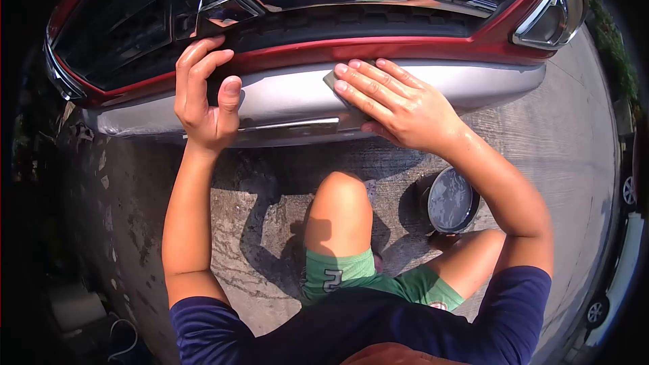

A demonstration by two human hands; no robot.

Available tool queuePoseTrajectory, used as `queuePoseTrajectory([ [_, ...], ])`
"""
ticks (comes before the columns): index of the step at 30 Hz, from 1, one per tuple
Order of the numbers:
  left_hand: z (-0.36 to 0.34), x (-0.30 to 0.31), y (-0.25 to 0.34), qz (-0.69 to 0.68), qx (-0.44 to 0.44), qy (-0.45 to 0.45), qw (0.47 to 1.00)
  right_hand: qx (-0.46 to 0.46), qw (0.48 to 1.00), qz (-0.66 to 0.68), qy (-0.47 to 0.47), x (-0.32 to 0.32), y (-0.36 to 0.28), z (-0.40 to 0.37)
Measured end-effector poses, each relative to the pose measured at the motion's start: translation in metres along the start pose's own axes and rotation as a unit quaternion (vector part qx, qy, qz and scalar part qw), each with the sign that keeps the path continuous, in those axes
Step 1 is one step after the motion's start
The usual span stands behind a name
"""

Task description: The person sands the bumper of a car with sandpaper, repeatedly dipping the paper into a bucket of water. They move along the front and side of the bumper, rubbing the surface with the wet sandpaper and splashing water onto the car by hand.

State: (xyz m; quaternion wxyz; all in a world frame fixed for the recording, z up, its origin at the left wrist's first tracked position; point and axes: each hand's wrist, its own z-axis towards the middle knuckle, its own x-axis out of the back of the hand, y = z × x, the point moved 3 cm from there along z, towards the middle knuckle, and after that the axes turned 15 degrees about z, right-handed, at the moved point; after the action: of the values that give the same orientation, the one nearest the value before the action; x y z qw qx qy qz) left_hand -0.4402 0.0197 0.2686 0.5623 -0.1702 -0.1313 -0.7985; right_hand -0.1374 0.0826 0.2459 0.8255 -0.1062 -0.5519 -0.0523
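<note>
Silver-painted bumper (487, 84) of a red-trimmed car; pressed against its face, just below the upper edge and near the middle, a flat grey-green pad (330, 81). Right grip (404, 108) laid over that pad, holding it beneath 4 extended fingers, only a left corner showing; thumb tucked lower, toward the bumper's bottom edge. Left grip (206, 98) wide, holding nothing, fingers loosely bent before the red trim (338, 49), near the chrome emblem (220, 10); impossible to tell if touching. On the concrete (534, 155), to the right beyond the bumper's bottom edge, a bucket (476, 203) of cloudy grey liquid, well apart from both grips. Step in hand, by judgement: rubbing the silver paint, apparently wet. Called for next, probably: even, flat-fingered pressure along the bumper toward either end, with care around the red trim; perhaps a rewetting at the bucket.
</note>
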Motion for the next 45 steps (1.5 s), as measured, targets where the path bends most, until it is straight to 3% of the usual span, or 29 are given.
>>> queuePoseTrajectory([
  [3,0.001,-0.004,0.005,-0.03,-0.02,0.025,0.999,-0.069,0.995,-0.049,-0.049,0.028,0.035,-0.089],
  [5,-0.001,-0.005,0.003,-0.024,-0.008,0.03,0.999,-0.074,0.996,-0.008,-0.04,0.026,0.023,-0.076],
  [8,-0.004,-0.005,-0.001,-0.021,-0.003,0.043,0.999,0.033,0.999,0.033,-0.012,-0.015,-0.018,0.023],
  [10,-0.007,0.002,-0.007,-0.041,0.023,0.068,0.997,0.058,0.997,-0.006,0.04,-0.043,-0.046,0.077],
  [11,-0.008,0.002,-0.01,-0.055,0.032,0.08,0.995,0.06,0.995,0.044,0.064,-0.047,-0.053,0.087],
  [15,-0.01,0.001,-0.012,-0.063,0.063,0.059,0.994,0.03,0.997,-0.074,-0.01,-0.012,-0.003,-0.005],
  [17,-0.006,-0.003,-0.005,-0.046,0.037,0.053,0.997,-0.061,0.994,-0.086,0.014,0.011,0.038,-0.079],
  [20,-0.007,-0.006,-0.004,-0.041,0.042,0.081,0.995,-0.052,0.998,-0.039,0.024,0.015,0.03,-0.066],
  [22,-0.007,-0.006,-0.006,-0.048,0.047,0.093,0.993,0.022,0.999,0.022,-0.004,-0.006,-0.007,0.009],
  [25,-0.011,0.001,-0.009,-0.033,0.08,0.05,0.995,0.082,0.995,0.035,0.04,-0.041,-0.044,0.088],
  [27,-0.012,0.0,-0.01,-0.029,0.085,0.042,0.995,0.082,0.995,0.048,0.035,-0.036,-0.034,0.073],
  [31,-0.008,-0.006,-0.001,-0.02,0.046,0.049,0.998,-0.036,0.997,-0.022,-0.062,0.02,0.029,-0.043],
  [33,-0.006,-0.008,0.0,0.003,0.025,0.055,0.998,-0.031,0.998,-0.008,-0.061,0.021,0.03,-0.045],
  [36,-0.006,-0.007,-0.001,-0.005,0.038,0.067,0.997,0.027,0.997,0.043,-0.062,-0.005,-0.005,0.02],
  [39,-0.009,-0.001,-0.003,0.008,0.038,0.052,0.998,0.105,0.993,0.051,0.025,-0.057,-0.057,0.1],
  [42,-0.009,0.002,-0.002,0.061,0.042,0.053,0.996,0.085,0.995,0.06,-0.005,-0.04,-0.039,0.072],
  [45,-0.008,-0.003,0.003,0.067,0.021,0.06,0.996,-0.002,0.994,-0.019,-0.111,0.018,0.023,-0.039],
])
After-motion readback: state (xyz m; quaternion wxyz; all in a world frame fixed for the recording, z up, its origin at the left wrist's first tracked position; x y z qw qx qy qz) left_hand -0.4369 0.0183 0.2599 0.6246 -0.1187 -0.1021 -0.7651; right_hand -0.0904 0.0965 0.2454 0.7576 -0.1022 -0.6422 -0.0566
